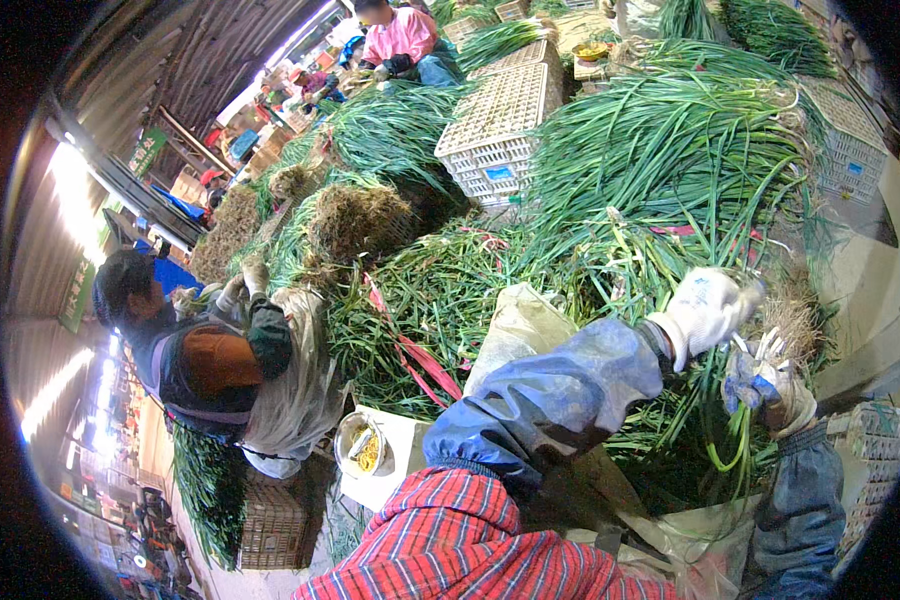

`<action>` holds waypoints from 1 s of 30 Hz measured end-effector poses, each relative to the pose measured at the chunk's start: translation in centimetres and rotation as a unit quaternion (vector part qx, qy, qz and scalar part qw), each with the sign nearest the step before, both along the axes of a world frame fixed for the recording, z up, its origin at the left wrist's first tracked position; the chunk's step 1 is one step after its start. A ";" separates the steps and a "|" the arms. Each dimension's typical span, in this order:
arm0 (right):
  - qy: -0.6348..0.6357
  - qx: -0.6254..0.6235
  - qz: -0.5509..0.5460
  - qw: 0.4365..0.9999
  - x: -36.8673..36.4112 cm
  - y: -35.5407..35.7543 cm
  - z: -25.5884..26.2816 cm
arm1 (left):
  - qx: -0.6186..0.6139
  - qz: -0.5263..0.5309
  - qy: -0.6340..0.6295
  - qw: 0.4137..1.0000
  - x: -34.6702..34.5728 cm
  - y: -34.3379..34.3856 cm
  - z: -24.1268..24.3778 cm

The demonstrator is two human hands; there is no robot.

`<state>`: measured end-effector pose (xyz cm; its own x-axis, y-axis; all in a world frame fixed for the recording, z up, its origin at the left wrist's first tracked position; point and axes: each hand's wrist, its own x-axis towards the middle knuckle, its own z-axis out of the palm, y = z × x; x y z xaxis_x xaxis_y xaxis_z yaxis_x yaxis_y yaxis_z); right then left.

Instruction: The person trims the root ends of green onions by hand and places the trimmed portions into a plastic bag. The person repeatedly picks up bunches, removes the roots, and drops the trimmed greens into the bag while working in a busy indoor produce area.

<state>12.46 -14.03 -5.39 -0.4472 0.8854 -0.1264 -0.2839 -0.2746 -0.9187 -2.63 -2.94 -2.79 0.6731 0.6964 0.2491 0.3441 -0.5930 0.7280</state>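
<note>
My right hand, in a white and blue work glove, grips a few green onions. Their pale stem ends show above the glove and their leaves hang below it. Just above and to the left is my left hand, in a white knit glove. Its fingertips are blurred, so whether they hold anything cannot be told. Beside both hands are the brown roots of green onions. Behind them lies a large heap of long green onions, roots toward the right. Loose leaves cover the area left of my arm.
A co-worker in gloves works at the left beside root bundles. White plastic crates stand behind the heap. A bowl of yellow bands rests on a white board. Pink ribbon crosses the leaves. Another person sits farther back.
</note>
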 end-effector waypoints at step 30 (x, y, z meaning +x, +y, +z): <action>-0.857 0.122 -0.322 0.383 15.1 -3.3 3.0 | 0.221 -0.039 0.318 0.921 12.7 11.4 -8.9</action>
